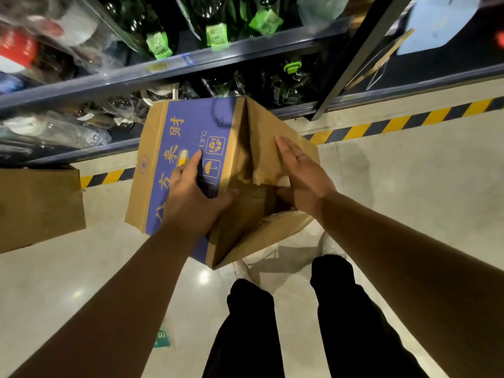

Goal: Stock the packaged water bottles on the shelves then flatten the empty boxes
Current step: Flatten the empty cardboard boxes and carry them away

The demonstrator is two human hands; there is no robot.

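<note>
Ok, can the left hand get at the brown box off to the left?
Probably not yet: the left hand holds a dark tool against the blue box. Otherwise the way to the brown box looks free.

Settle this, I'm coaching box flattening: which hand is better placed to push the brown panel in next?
Probably the right hand: it lies flat on the brown panel of the box beside the crease. The left hand grips the blue side, steadying it.

I'm seeing the pale floor (81, 268) carrying a brown cardboard box (38, 208) at its left edge, beside the yellow-black stripe (381, 126) running along the shelves (191, 69), which are holding green bottles (215, 23).
</note>
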